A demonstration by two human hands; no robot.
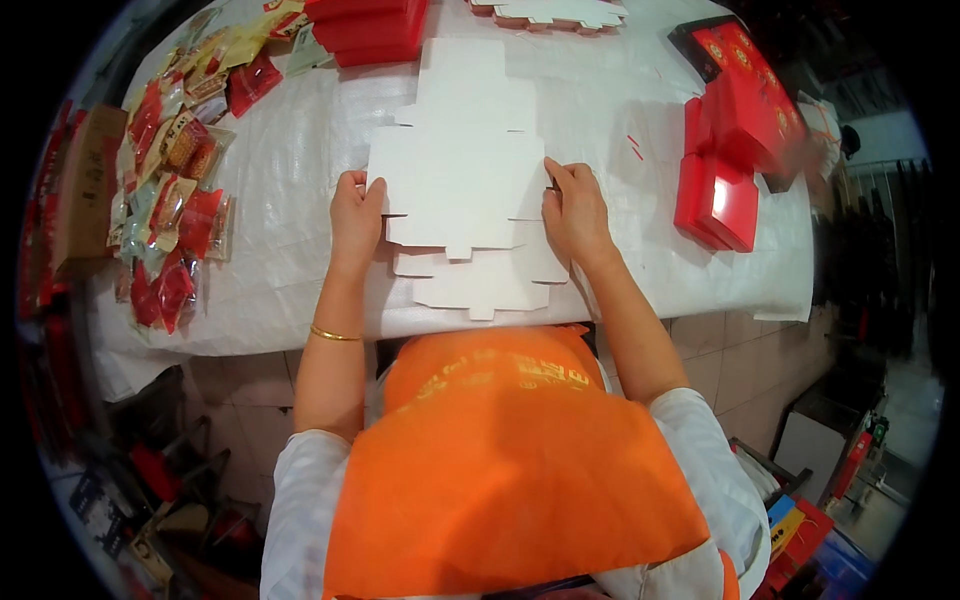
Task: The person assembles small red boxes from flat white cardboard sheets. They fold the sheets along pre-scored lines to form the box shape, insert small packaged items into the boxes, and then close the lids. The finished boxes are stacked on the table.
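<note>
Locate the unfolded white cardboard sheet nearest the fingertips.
In the head view, the white cardboard sheet is upper centre, between the left hand and right hand, overlapping another white sheet nearer the orange apron.

Lower white blank [480,287] mostly hidden under upper blank [455,180]; far red boxes [370,30], white stack [550,12] cut by top edge; apron lettering [549,374] blurred.

Matt cardboard blank [455,180], glossy boxes [740,115], wrinkled plastic-looking sheet [290,140], shiny metal bangle [335,336]
</note>
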